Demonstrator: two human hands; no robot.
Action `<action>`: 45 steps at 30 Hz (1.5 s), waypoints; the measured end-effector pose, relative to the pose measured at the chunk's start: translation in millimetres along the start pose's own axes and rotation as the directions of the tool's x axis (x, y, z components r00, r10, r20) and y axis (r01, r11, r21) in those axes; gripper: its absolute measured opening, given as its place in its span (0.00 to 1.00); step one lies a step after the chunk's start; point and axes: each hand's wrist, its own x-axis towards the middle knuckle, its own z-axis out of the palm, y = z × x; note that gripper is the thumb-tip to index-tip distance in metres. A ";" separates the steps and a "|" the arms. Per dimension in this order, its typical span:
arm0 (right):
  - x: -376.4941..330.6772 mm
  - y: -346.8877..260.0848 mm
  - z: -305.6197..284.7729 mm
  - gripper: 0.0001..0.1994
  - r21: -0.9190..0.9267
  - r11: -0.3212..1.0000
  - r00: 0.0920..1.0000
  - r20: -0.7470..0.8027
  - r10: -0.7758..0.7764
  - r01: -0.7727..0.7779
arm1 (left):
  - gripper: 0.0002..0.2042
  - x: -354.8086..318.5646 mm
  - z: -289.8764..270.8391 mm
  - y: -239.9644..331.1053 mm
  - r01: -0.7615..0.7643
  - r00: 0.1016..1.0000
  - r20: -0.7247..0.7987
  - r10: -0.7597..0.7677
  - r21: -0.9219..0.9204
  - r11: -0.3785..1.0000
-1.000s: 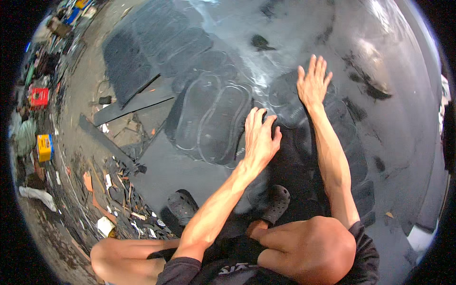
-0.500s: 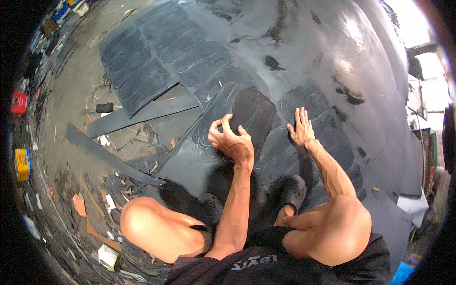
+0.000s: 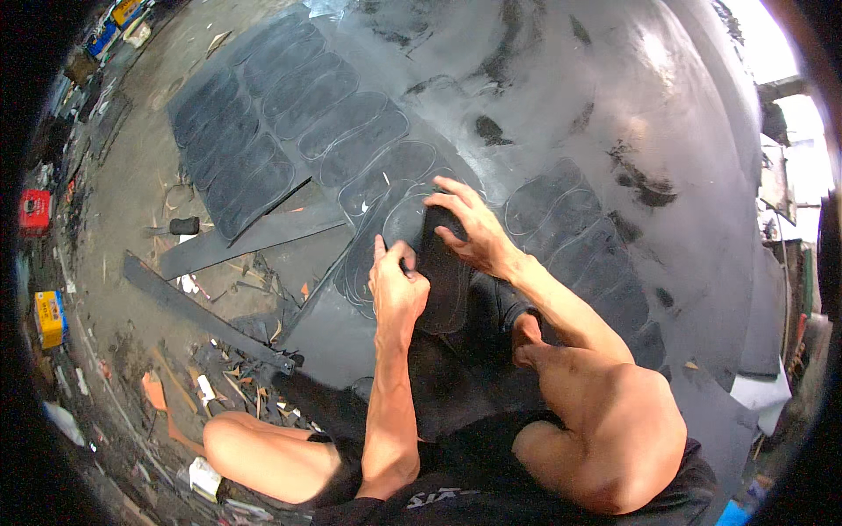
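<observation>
Although scraps crowd the floor (image 3: pixel 145 206) at the left, a red box (image 3: pixel 35 213) stands out there, with a yellow-and-blue box (image 3: pixel 50 318) on its near side. Somewhat right of these lie an orange scrap (image 3: pixel 153 390), a black-handled tool (image 3: pixel 184 225) farther off, and a crumpled white piece (image 3: pixel 205 479) close to the person's left knee (image 3: pixel 241 447). One dark strip (image 3: pixel 197 302) slants across the floor; beyond it, a dark sheet (image 3: pixel 232 131) carries rows of pale sole outlines at the far left, and a wider strip (image 3: pixel 254 238) lies by its near edge.

Toward the middle, the left hand (image 3: pixel 399 289) has its index finger stretched to the far side and its other fingers curled in; whether something small is pinched there, I cannot tell. Just right of it, a black sole-shaped piece (image 3: pixel 447 289) lies on the outlined sheeting, its length running from near to far. Over that piece's far end, the right hand (image 3: pixel 478 232) comes in from the right, fingers apart and slightly bent; whether they press down on it is unclear. More sole outlines (image 3: pixel 570 210) fill the area to the right, with smudged grey sheeting (image 3: pixel 605 79) beyond and a white sheet (image 3: pixel 761 390) near the right edge.
</observation>
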 end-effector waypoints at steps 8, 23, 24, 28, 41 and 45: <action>-60.0 59.5 -71.1 0.23 0.338 0.936 0.872 0.483 -0.082 -0.099 | 0.12 -12.3 -32.7 33.9 -0.038 0.895 0.439 0.084 -0.114 0.993; -87.8 28.2 -82.5 0.27 0.784 0.282 0.830 0.548 0.103 -0.552 | 0.21 -34.9 -77.1 -4.7 0.399 0.899 -0.055 -0.434 -0.308 0.864; -96.7 30.6 -58.9 0.29 0.779 0.345 0.844 0.530 0.084 -0.523 | 0.22 -42.3 -69.0 -31.1 0.470 0.821 -0.218 -0.527 -0.267 0.842; -74.5 20.0 -85.5 0.34 0.746 0.663 0.806 0.435 -0.402 -0.072 | 0.45 -12.4 -46.2 -0.4 0.599 0.801 0.244 -0.547 -0.327 0.731; -11.5 172.5 -173.8 0.22 0.505 0.743 0.865 0.015 0.501 -0.439 | 0.38 52.7 80.3 64.6 0.347 0.933 0.325 -0.152 -0.926 0.148; 11.0 238.3 -169.1 0.24 0.530 0.766 0.906 0.011 0.423 -0.363 | 0.36 89.1 166.4 73.1 0.372 0.886 0.106 -0.452 -0.744 0.555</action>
